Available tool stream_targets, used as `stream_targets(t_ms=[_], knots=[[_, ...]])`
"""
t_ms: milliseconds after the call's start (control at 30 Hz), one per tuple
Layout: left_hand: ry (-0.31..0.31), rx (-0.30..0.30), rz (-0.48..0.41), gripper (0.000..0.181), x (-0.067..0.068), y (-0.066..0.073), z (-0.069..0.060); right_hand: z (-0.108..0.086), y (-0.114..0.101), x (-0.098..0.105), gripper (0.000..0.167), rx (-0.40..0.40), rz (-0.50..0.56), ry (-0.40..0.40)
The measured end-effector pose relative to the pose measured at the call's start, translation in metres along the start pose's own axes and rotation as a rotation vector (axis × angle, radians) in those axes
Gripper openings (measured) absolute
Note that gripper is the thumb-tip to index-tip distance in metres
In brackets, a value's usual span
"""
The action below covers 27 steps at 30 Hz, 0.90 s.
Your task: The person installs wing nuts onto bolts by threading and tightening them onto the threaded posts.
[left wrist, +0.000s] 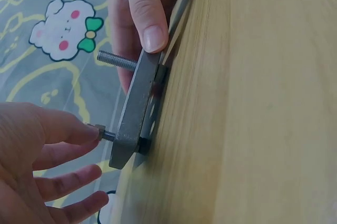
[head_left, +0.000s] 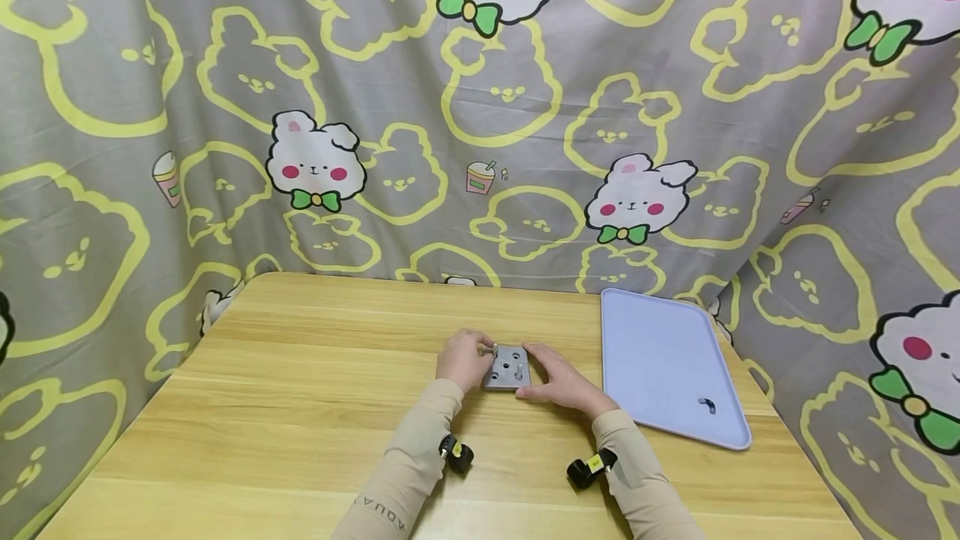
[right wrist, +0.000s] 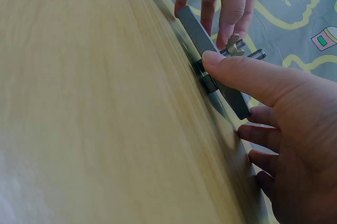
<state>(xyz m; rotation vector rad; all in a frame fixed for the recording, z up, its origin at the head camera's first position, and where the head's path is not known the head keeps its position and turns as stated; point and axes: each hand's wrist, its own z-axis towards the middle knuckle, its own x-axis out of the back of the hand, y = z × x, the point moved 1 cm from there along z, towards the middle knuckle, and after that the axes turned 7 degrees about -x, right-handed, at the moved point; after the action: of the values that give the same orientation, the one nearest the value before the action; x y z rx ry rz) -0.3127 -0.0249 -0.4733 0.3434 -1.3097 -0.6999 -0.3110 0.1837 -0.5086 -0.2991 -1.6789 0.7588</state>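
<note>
A grey square metal plate (head_left: 507, 377) with several holes lies just above the wooden table, propped on the heads of bolts that pass up through it. One threaded bolt (left wrist: 117, 60) stands bare. On another bolt sits a wing nut (right wrist: 235, 47), which my left hand (head_left: 464, 358) pinches between thumb and forefinger while its other fingers spread loosely. My right hand (head_left: 561, 382) grips the plate by its right side, its thumb on the near edge and fingers at the far edge. The contact of the right fingertips is partly hidden.
A pale blue tray (head_left: 667, 357) lies to the right on the wooden table (head_left: 315, 407), with a small dark metal piece (head_left: 707, 405) in it. A patterned curtain (head_left: 420, 215) hangs behind the table and along both sides.
</note>
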Motion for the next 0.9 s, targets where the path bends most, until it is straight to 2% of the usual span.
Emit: stream_targets(t_ms=[200,367,500,733,900], knots=[[-0.022,-0.012,0.009,0.018,-0.0007,0.0001,0.0001,-0.0007,0.0,0.0001,0.092,-0.003,0.002,-0.002],[-0.001,-0.016,0.017,0.012,-0.0015,-0.0001,0.0005,-0.0004,-0.0002,0.0004,0.092,-0.002,0.004,-0.002],[0.048,0.01,0.037,0.005,-0.0019,-0.0012,0.0013,-0.0006,-0.0011,0.0009,0.092,-0.001,0.004,-0.003],[0.071,0.065,0.053,0.013,-0.0026,-0.0021,0.0019,-0.0006,-0.0011,0.0006,0.092,-0.001,0.002,-0.002],[0.056,0.03,0.03,0.004,-0.0032,-0.0011,0.0009,-0.0007,-0.0013,0.0003,0.091,-0.001,0.004,0.001]])
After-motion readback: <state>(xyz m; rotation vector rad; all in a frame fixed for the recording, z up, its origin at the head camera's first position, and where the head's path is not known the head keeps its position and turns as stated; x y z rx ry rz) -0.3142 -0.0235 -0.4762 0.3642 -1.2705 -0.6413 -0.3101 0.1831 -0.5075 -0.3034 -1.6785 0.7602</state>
